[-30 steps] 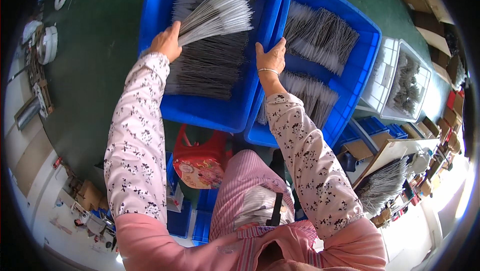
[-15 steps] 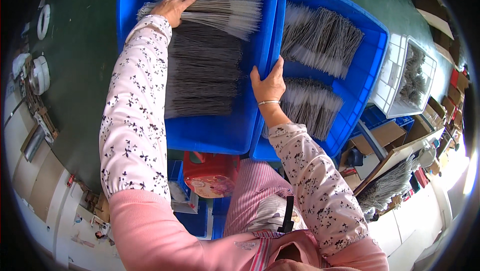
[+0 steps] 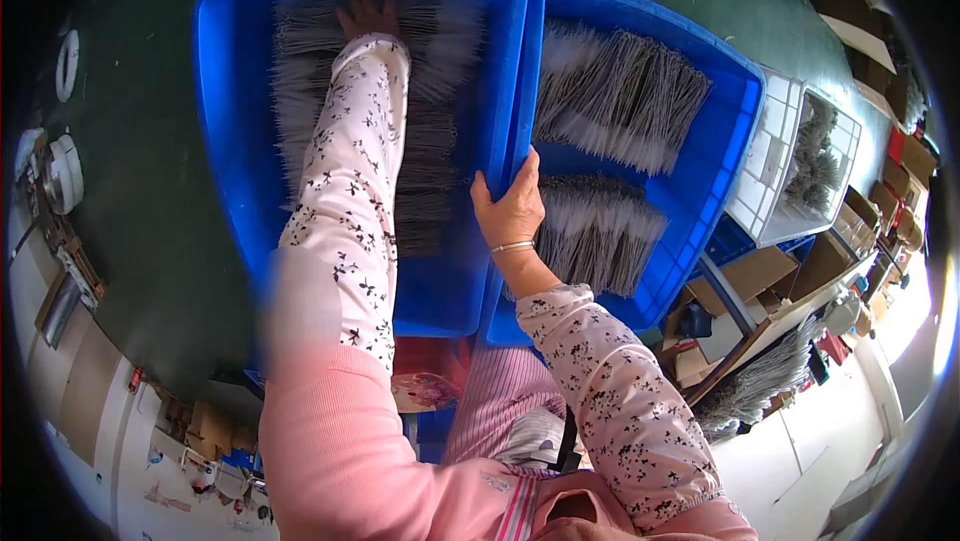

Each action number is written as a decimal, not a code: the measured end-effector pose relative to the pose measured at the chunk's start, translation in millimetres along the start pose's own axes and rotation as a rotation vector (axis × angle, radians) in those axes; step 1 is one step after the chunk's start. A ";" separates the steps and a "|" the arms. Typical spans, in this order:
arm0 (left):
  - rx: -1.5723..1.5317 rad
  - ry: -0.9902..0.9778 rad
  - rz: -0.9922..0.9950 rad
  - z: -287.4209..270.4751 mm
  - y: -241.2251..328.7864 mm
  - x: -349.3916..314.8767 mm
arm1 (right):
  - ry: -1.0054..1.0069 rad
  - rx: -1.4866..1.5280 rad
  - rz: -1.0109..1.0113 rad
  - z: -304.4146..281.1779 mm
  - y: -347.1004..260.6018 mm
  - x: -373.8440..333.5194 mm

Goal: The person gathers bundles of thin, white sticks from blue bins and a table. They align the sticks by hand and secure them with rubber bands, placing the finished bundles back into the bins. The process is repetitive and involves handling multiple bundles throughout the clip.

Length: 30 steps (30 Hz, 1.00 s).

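My left hand (image 3: 368, 17) reaches into the left blue bin (image 3: 225, 131), fingers spread flat on a layer of thin wire tube brushes (image 3: 445, 36) with white bristle ends. Under my sleeve more brushes lie in dense rows, partly hidden by the arm. My right hand (image 3: 510, 209) is closed over the rims where the left bin meets the right blue bin (image 3: 690, 211), thumb on one side and fingers on the other. Inside the right bin lie two piles of similar brushes, an upper pile (image 3: 625, 101) and a lower pile (image 3: 600, 231).
A white crate (image 3: 775, 171) of brushes stands right of the bins. Below it are cardboard boxes (image 3: 755, 276) and another heap of brushes (image 3: 750, 391). A red container (image 3: 430, 381) sits near my legs. White rings (image 3: 66, 171) lie at the far left of the green floor.
My left hand has let go of the brush bundle, which now lies spread in the left bin, and its fingers have opened. My right hand stays on the rims. The whole view has shifted slightly.
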State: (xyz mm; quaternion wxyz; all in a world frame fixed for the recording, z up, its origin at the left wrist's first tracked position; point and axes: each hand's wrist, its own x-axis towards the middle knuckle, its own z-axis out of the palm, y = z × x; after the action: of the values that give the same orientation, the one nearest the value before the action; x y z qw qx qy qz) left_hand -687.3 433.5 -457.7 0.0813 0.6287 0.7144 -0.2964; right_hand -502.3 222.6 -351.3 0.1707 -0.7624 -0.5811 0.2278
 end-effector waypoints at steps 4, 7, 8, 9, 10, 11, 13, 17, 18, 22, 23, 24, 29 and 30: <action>-0.108 0.150 -0.090 0.5 0.7 -26.8 | 0.022 -0.016 -0.009 1.6 4.0 -2.1; -0.081 0.280 -0.178 22.7 -2.3 -51.8 | 0.016 -0.005 -0.017 -1.6 3.9 -4.7; -0.041 0.339 -0.199 33.3 -5.1 -59.2 | 0.020 -0.004 -0.032 -1.6 4.8 -5.0; -0.201 0.321 -0.202 30.3 -5.1 -73.9 | 0.030 0.000 -0.037 -1.0 4.7 -5.1; -0.356 0.306 -0.188 21.4 2.0 -99.1 | 0.026 0.010 -0.005 -2.0 2.5 -5.6; -0.516 0.289 -0.174 12.7 11.4 -126.0 | 0.028 0.009 0.003 -2.3 5.7 -5.3; -0.716 0.369 -0.196 9.1 24.1 -181.3 | 0.032 0.008 0.025 -3.0 8.9 -8.1; -0.891 0.548 -0.188 16.4 37.5 -288.6 | -0.248 0.195 0.226 -35.2 -0.1 12.4; -1.113 0.479 -0.197 28.2 31.7 -315.5 | -0.306 0.219 0.167 -51.0 -2.7 14.3; -1.395 0.353 -0.219 32.4 34.3 -410.8 | -0.598 0.006 -0.014 -82.8 64.9 23.7; -1.349 0.275 -0.217 37.4 31.7 -426.2 | -0.613 -0.041 -0.087 -106.0 79.1 18.7; -1.365 0.214 -0.227 40.5 30.0 -446.6 | -0.572 -0.079 -0.010 -128.0 98.9 5.0; -1.430 0.099 -0.073 10.3 29.3 -453.7 | -0.337 -0.127 0.242 -243.5 198.2 -78.2; -1.401 0.117 -0.008 -4.9 34.6 -446.8 | -0.257 -0.036 0.288 -263.6 218.0 -107.2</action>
State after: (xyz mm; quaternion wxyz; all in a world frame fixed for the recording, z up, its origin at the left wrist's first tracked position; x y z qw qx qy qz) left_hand -565.6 57.5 -246.5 0.4274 0.4407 0.7427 0.2676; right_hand -205.9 62.4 -228.8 0.0473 -0.8052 -0.4871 0.3349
